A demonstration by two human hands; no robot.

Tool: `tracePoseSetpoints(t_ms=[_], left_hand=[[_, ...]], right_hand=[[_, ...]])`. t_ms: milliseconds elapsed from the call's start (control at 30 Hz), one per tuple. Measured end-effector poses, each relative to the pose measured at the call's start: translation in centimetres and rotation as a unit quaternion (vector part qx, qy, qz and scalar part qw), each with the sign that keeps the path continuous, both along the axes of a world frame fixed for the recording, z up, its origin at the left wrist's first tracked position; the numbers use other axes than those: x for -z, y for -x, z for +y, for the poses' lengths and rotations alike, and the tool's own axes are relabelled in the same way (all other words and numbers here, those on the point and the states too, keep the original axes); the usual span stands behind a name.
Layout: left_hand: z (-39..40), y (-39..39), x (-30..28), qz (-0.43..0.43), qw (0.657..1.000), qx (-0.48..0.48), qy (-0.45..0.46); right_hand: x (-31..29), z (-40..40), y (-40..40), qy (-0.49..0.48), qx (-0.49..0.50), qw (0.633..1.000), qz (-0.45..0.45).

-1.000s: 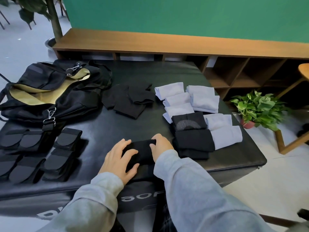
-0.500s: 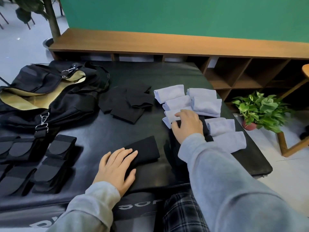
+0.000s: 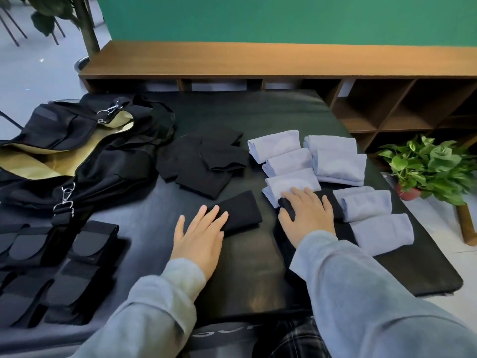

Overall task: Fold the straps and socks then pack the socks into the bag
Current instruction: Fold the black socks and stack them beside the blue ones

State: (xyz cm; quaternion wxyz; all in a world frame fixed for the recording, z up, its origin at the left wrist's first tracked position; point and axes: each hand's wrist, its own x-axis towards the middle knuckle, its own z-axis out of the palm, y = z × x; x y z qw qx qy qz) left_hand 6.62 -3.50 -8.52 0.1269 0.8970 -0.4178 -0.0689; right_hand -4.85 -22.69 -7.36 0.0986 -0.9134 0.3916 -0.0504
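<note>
My left hand (image 3: 200, 235) lies flat with straight fingers, its fingertips on the near end of a folded black sock (image 3: 242, 214) in the middle of the black table (image 3: 247, 115). My right hand (image 3: 308, 215) rests spread on a stack of folded black socks (image 3: 331, 208), thumb at the stack's left edge. Several folded light-blue socks (image 3: 335, 164) surround that stack. A loose pile of unfolded black socks (image 3: 204, 164) lies further back. The open black bag (image 3: 85, 166) with a tan lining sits at the far left. Folded black straps (image 3: 59, 270) lie at the near left.
A long wooden shelf unit (image 3: 284, 60) runs behind the table under a green wall. A potted green plant (image 3: 428, 169) stands on the floor to the right, beside a wooden leg (image 3: 466, 226). A tree trunk (image 3: 87, 27) rises at the back left.
My right hand left the black sock and moved right and forward onto the stack of black socks. My left hand stayed on the folded sock, which now lies flat.
</note>
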Motion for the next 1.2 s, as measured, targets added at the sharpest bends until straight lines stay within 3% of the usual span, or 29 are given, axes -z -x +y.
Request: tracePoseSetpoints(t_ms=[100, 167, 300, 533, 633, 833, 1200], left_hand=[[-1.4, -1.7, -1.7, 0.039, 0.996, -0.016, 0.081], [-2.4, -3.7, -2.4, 0.006, 0.995, -0.022, 0.1], [-5.8, -7.2, -3.3, -0.045, 0.998, -0.013, -0.031], [-10.3, -10.8, -2.6, 0.019, 0.986, -0.068, -0.149], [-10.7, -11.5, -1.8, 0.037, 0.98, -0.1, -0.165], [-10.5, -11.5, -1.8, -0.094, 0.972, -0.115, -0.181], [-7.7, -10.1, -2.8, -0.021, 0.967, -0.207, -0.147]], right_hand=[[0.3, 0.0, 0.0, 0.011, 0.0, 1.0, -0.005], [0.4, 0.0, -0.1, 0.015, 0.001, 1.0, -0.005], [0.5, -0.1, -0.1, 0.012, 0.006, 1.0, -0.007], [0.6, 0.0, -0.2, 0.024, 0.019, 0.999, -0.035], [0.8, -0.1, -0.2, 0.028, 0.021, 0.998, -0.044], [1.0, -0.1, -0.3, 0.03, 0.022, 0.998, -0.049], [0.7, -0.1, -0.2, 0.028, 0.023, 0.999, -0.04]])
